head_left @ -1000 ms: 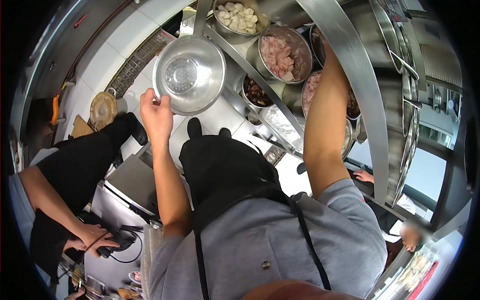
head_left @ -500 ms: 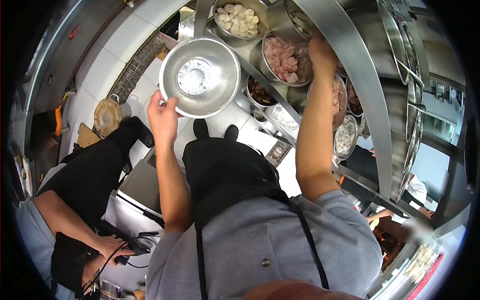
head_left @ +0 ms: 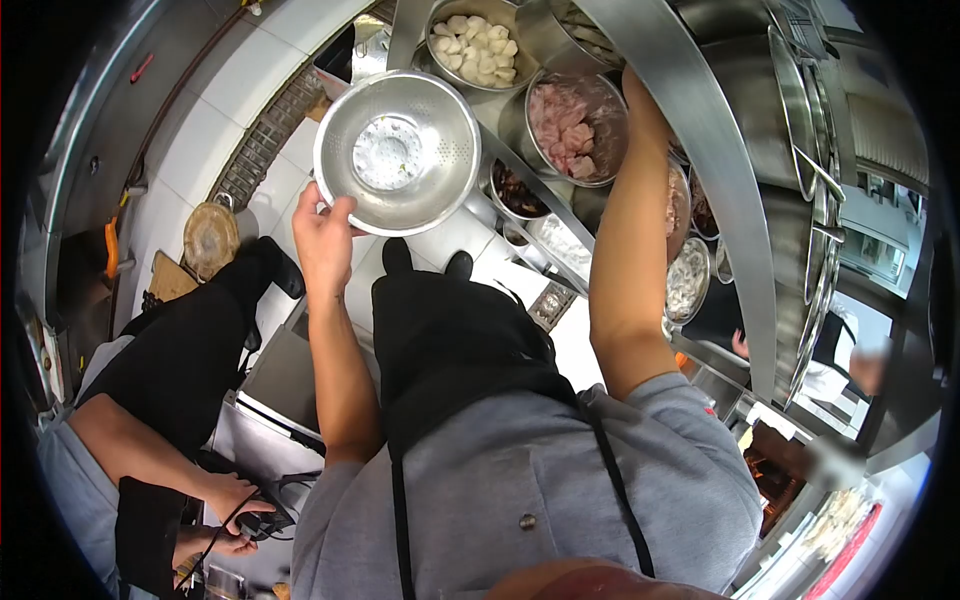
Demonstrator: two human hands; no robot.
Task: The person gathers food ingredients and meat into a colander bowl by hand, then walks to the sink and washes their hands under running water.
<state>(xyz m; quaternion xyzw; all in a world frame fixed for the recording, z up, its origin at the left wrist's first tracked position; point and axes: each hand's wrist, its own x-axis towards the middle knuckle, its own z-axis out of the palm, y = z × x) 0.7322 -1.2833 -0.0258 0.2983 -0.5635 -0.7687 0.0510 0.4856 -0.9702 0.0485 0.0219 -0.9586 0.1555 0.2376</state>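
Observation:
My left hand (head_left: pixel 323 235) is closed on the rim of a steel colander (head_left: pixel 455 185), thumb on the near edge. Small green and yellowish bits lie in the colander's bottom. My right hand (head_left: pixel 638 92) reaches in beneath the curved steel shelf edge, beside a metal bowl of raw pink meat pieces (head_left: pixel 565 125). The shelf edge and the wrist hide its fingers. Behind the meat, a pot of white rounded pieces (head_left: pixel 475 50) stands by another deep container (head_left: pixel 590 30), its contents partly cut off by the shelf.
Smaller bowls hold dark pieces (head_left: pixel 518 190) and whitish food (head_left: pixel 688 280). A steel rail (head_left: pixel 545 185) runs along the containers' near side. At left, a co-worker's hands (head_left: pixel 235 500) handle a black corded object. Another person (head_left: pixel 835 350) is at far right. A floor drain grate (head_left: pixel 265 135) lies ahead.
My right hand has gone farther under the shelf edge, near the deep container. The colander has shifted slightly left. The co-worker's hands have moved on the corded object.

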